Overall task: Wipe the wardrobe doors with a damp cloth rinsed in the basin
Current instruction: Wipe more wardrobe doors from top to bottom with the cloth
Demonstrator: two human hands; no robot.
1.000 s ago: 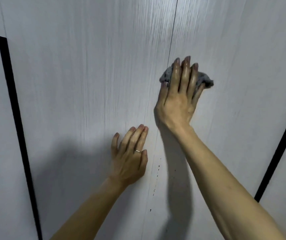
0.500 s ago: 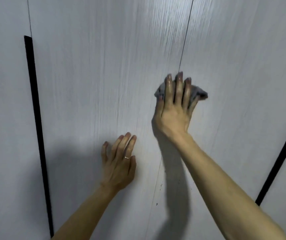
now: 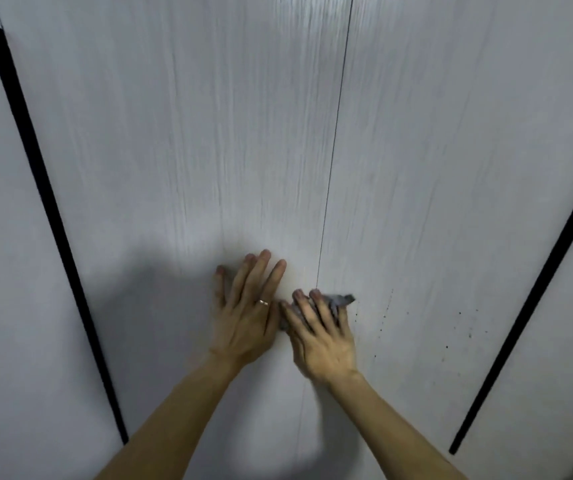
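Right hand (image 3: 319, 336) flat, fingers together, pressing the bunched grey cloth (image 3: 343, 300) to the doors across the seam (image 3: 333, 150). Cloth looks soft, light and damp. It will likely bunch or slip, so keep it under palm and fingers. Left hand (image 3: 247, 313) just beside, fingers spread flat on left door (image 3: 174, 133). Dark specks (image 3: 385, 317) just right of cloth on right door (image 3: 451, 168). Left handle strip (image 3: 53, 216) and right handle strip (image 3: 538, 292) well apart; nothing seems in the way.

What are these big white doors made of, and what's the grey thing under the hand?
The wardrobe doors look like wood board with a matte pale finish: fine vertical grain lines. Real wood or laminate, I cannot tell. The cloth under the right hand looks like soft grey fabric: it bunches up.
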